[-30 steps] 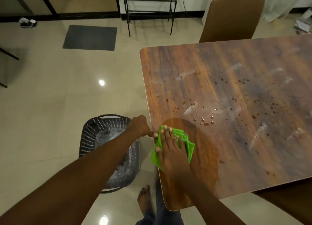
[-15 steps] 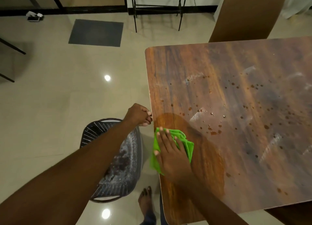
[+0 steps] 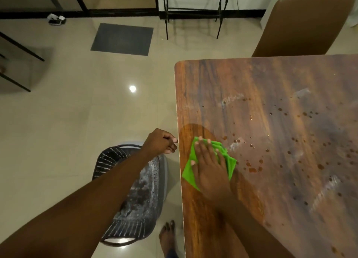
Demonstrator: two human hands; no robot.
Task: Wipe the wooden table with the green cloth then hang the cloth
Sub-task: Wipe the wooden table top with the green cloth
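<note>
A: What is being risked here, by judgement?

B: The brown droplets (image 3: 251, 169) are lying just beside the green cloth (image 3: 188, 172), on its right. If they are being pushed along and not soaked up, a smear is likely being spread over the wooden table (image 3: 271, 87). Many more drops are being left farther right, so most of the wiping is judged as not yet done.

A: Is anything else being endangered?

B: Yes. The cloth's near-left corner is being kept right at the table's edge. If a stroke is being carried too far left, the cloth may be dragged off. Liquid may also be swept onto the tiled floor (image 3: 96, 112), where a bare foot (image 3: 168, 236) is being placed. A dark perforated basket (image 3: 135, 199) is standing on the floor just beside that edge.

A: How is the cloth being held?

B: It is not being gripped. It is being pressed flat on the table under the right hand (image 3: 210, 168), whose fingers are being kept straight and spread. The bunched cloth is showing past the fingertips, on the thumb side and on the right.

A: And the left hand (image 3: 160, 141)?

B: It is being held loosely clenched at the table's edge, left of the cloth and apart from it. Nothing is being seen inside it.
</note>
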